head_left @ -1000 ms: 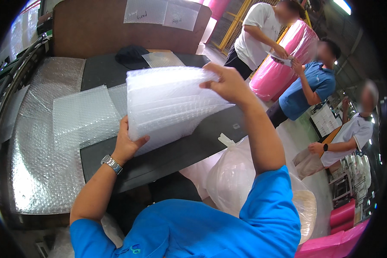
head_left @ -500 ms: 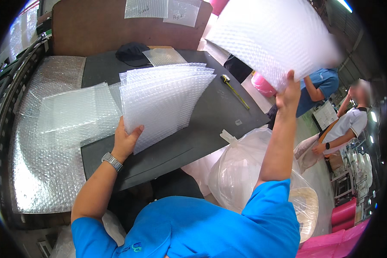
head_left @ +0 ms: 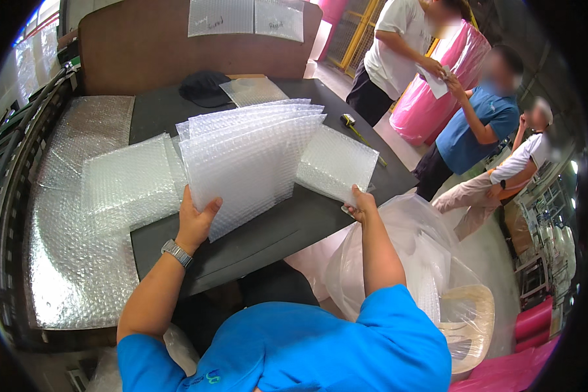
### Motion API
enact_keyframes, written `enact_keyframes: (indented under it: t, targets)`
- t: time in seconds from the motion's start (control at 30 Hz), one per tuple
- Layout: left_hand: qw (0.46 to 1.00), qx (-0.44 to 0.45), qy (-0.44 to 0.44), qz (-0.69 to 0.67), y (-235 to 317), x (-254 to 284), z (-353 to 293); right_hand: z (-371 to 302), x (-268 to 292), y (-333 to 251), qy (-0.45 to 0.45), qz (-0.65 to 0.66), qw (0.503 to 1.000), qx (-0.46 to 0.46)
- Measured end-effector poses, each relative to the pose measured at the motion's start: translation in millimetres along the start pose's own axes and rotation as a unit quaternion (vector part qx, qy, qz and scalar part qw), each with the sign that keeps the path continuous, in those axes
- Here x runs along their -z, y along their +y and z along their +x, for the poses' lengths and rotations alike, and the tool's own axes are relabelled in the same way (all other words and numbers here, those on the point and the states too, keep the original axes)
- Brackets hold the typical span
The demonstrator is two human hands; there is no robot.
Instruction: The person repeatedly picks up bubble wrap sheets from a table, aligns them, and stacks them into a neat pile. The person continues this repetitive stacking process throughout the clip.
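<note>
My left hand [head_left: 199, 219] grips a fanned stack of bubble-wrap sheets [head_left: 242, 170] by the near left edge, its thumb on the front face. The stack stands tilted over the dark tabletop [head_left: 235, 261], its upper edges spread apart. At the table's right edge, my right hand [head_left: 361, 204] pinches the near corner of a smaller-looking bubble-wrap sheet [head_left: 338, 163]. That sheet lies just right of the stack, which it seems to meet at its left side. Left of the stack are more flat bubble-wrap pieces [head_left: 127, 179].
A large bubble-wrap sheet [head_left: 65, 281] covers the left side. Behind the stack lie a dark cap [head_left: 204, 89] and a tape measure [head_left: 347, 120]. A clear plastic bag [head_left: 346, 255] bulges below my right forearm. People stand at the right by a pink-wrapped roll [head_left: 415, 108].
My right hand has come down from high at the right, where it held up a bubble-wrap sheet. It now holds a sheet beside the stack. My left hand keeps its grip.
</note>
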State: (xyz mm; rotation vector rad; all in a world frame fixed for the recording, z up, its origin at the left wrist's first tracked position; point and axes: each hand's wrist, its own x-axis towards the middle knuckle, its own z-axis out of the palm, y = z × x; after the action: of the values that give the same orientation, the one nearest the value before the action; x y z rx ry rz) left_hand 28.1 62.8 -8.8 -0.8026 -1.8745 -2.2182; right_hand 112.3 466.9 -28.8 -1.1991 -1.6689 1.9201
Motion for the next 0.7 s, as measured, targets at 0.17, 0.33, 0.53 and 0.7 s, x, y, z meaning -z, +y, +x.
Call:
enact_keyframes:
  t: [0.17,0.33,0.53,0.7]
  targets:
    - [1.000,-0.010,-0.009,0.011,-1,3,3,-16,-4,-5,0.014,0.035,0.998,0.049]
    - [0.966,0.090,0.121,-0.208,-2,8,16,-9,6,11,0.184,-0.119,0.927,0.306]
    - [0.879,0.213,0.149,-0.399,-8,36,24,-65,-3,3,0.124,-0.231,0.871,0.415]
    - [0.872,0.229,0.160,-0.403,-2,33,26,-84,-26,4,0.042,-0.168,0.882,0.438]
